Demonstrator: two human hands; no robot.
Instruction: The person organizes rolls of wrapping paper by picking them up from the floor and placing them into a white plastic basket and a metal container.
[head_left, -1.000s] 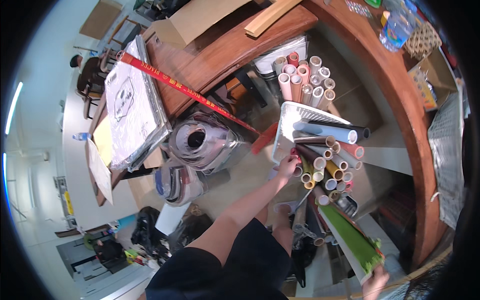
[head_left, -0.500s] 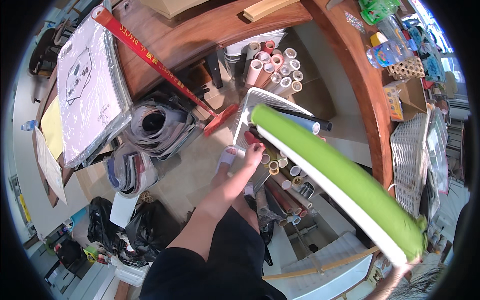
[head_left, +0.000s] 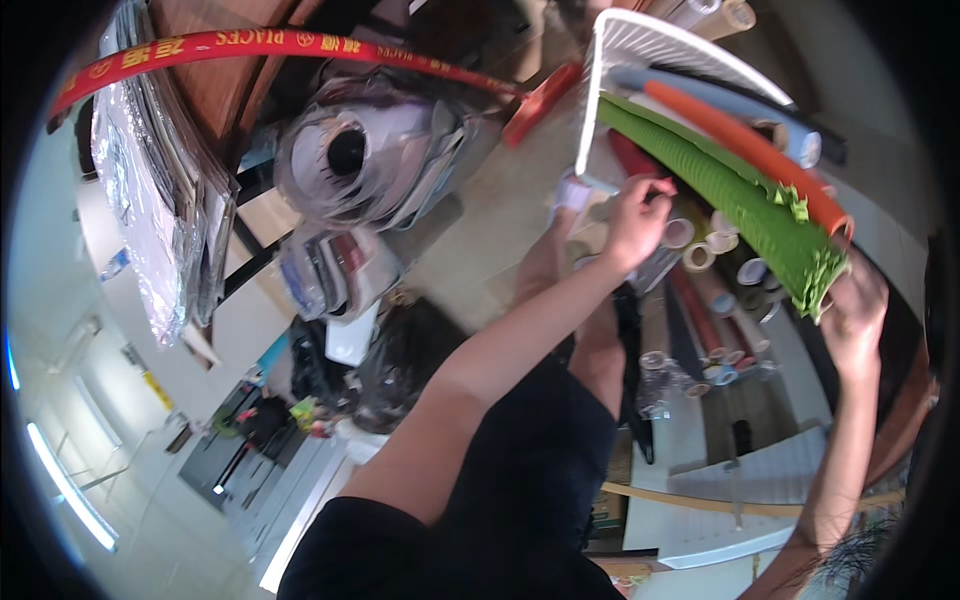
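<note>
My right hand (head_left: 857, 310) is closed at the near end of a bright green roll (head_left: 725, 195), whose edge there is crumpled and frilled. The roll slants down with its far end inside a white plastic basket (head_left: 588, 110). An orange roll (head_left: 740, 150) lies along its far side, its end close to my right fingers. My left hand (head_left: 640, 222) is closed at the near end of a red roll (head_left: 628, 153), beside the basket's near corner; the fingers hide part of it. Several rolls (head_left: 700, 255) with open tube ends stand just right of that hand.
A red strap-like pole (head_left: 330, 45) with a broom-like head crosses the upper left. Below it sit plastic-wrapped coils of sheet (head_left: 350, 150) and a bundle of flat bagged sheets (head_left: 160, 190). Black bags (head_left: 410, 365) lie left of my legs. More rolls (head_left: 725, 18) stand beyond the basket.
The green roll has swung from above the basket down into it, and my right hand has come forward with it. The orange roll now shows. My view has turned; the left hand stays by the basket.
</note>
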